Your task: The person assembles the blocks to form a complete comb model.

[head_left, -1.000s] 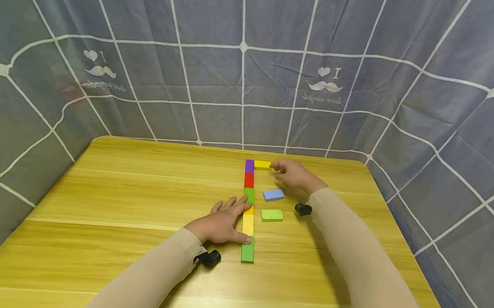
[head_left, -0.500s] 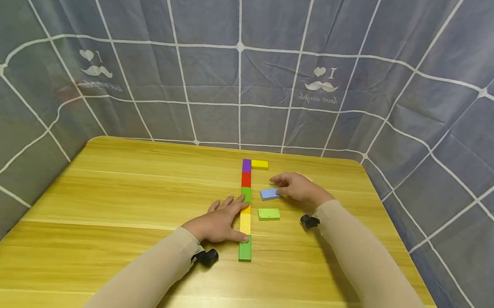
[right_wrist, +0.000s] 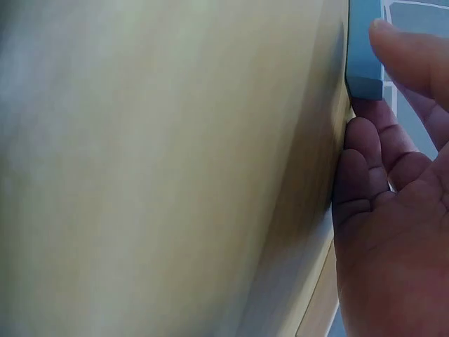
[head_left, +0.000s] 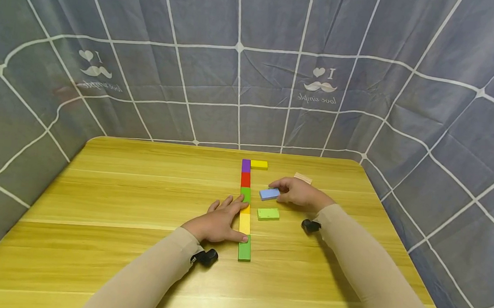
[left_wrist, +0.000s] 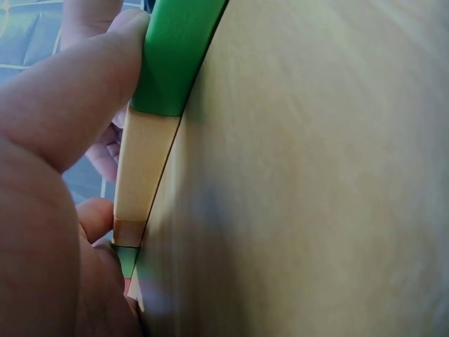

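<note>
A person's right hand [head_left: 299, 193] pinches a light blue block [head_left: 269, 193] between thumb and fingers, just beside a column of coloured blocks [head_left: 244, 207] laid end to end on a yellow wooden table [head_left: 130, 198]; the right wrist view shows the fingertips curled onto the block's end. The left hand [head_left: 217, 222] lies flat with straight fingers along the left edge of the column, its thumb against the near green block [head_left: 244, 251], grasping nothing. A yellow block [head_left: 258, 164] sits square against the purple block [head_left: 246, 165] at the column's far end, a light green block [head_left: 268, 214] lies loose near the column, and a pale wooden block [head_left: 302, 178] rests beyond the right hand. Handling the blue block well likely means a light, level grip kept off the column, with the left hand bracing the line against a nudge. The grey grid-patterned backdrop [head_left: 192, 72] carries a heart, an "I", a moustache motif and mirrored script that appears to read "love simple".
</note>
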`<move>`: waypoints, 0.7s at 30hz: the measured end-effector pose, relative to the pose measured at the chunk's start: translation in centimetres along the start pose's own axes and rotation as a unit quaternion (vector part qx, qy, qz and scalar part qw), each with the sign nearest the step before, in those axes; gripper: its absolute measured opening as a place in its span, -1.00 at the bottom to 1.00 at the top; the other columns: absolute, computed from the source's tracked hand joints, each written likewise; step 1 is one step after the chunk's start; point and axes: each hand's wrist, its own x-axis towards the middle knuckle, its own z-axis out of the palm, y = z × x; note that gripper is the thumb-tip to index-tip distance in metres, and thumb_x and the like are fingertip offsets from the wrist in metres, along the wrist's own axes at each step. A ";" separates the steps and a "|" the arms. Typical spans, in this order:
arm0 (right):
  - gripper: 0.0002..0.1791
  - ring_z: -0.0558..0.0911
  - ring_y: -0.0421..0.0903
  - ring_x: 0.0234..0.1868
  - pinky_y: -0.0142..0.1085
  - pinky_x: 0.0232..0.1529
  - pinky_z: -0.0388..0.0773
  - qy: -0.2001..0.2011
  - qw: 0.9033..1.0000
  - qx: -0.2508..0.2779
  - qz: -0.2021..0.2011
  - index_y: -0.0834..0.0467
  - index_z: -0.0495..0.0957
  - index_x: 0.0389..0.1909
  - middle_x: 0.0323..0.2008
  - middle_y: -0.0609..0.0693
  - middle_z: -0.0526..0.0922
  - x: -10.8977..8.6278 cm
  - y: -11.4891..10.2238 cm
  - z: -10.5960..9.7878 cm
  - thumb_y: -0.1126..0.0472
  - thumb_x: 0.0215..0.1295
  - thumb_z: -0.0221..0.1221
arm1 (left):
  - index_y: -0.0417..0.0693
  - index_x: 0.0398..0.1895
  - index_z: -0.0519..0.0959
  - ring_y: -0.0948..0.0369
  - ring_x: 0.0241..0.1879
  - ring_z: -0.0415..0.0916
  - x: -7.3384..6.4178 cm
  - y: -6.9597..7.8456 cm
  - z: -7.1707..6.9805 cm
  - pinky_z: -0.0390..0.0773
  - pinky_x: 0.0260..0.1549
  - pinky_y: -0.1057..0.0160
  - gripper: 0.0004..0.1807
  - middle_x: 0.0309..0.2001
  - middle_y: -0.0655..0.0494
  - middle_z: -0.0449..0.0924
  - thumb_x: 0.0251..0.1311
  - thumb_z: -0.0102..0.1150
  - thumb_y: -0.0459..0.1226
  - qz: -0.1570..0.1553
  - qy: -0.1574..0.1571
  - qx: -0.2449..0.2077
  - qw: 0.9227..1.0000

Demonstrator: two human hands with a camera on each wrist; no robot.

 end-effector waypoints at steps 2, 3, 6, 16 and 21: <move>-0.49 0.54 -0.03 0.08 -0.14 0.26 0.49 0.001 1.000 -0.017 -0.001 0.15 0.58 0.35 0.20 0.14 0.66 0.0 0.0 0.0 0.34 0.40 0.32 | 0.14 0.70 0.09 -0.07 0.73 -0.36 0.0 0.0 0.0 -0.39 0.63 -0.24 0.11 0.75 0.09 -0.24 0.19 0.43 0.24 0.000 0.000 0.000 1.000; -0.49 0.54 -0.02 0.07 -0.13 0.26 0.49 0.002 1.000 -0.025 -0.003 0.14 0.59 0.35 0.19 0.13 0.66 0.1 0.1 0.0 0.34 0.39 0.32 | 0.14 0.70 0.09 -0.07 0.73 -0.36 0.0 0.0 0.0 -0.38 0.63 -0.24 0.12 0.75 0.09 -0.23 0.19 0.43 0.24 0.000 0.000 0.000 1.000; -0.50 0.55 -0.01 0.10 -0.07 0.32 0.49 0.006 0.998 -0.055 -0.010 0.14 0.60 0.34 0.20 0.13 0.66 0.2 0.2 0.1 0.33 0.40 0.32 | 0.13 0.71 0.09 -0.07 0.73 -0.36 0.0 0.0 -0.1 -0.38 0.63 -0.25 0.12 0.75 0.08 -0.23 0.19 0.43 0.24 0.001 0.000 0.001 1.000; -0.56 0.56 0.00 0.13 -0.01 0.35 0.48 0.011 0.997 -0.068 -0.016 0.21 0.61 0.31 0.19 0.16 0.67 0.3 0.1 0.5 0.38 0.43 0.25 | 0.14 0.71 0.08 -0.07 0.73 -0.35 -0.2 0.1 -0.1 -0.37 0.63 -0.25 0.12 0.75 0.08 -0.23 0.20 0.43 0.24 0.000 0.000 0.003 1.000; -0.56 0.56 0.00 0.13 -0.03 0.34 0.48 0.011 0.997 -0.078 -0.020 0.21 0.61 0.31 0.18 0.15 0.67 0.2 -0.2 0.5 0.37 0.44 0.25 | 0.13 0.71 0.08 -0.07 0.73 -0.35 -0.2 0.2 -0.2 -0.37 0.63 -0.25 0.12 0.75 0.07 -0.23 0.20 0.43 0.23 0.001 0.002 0.004 1.000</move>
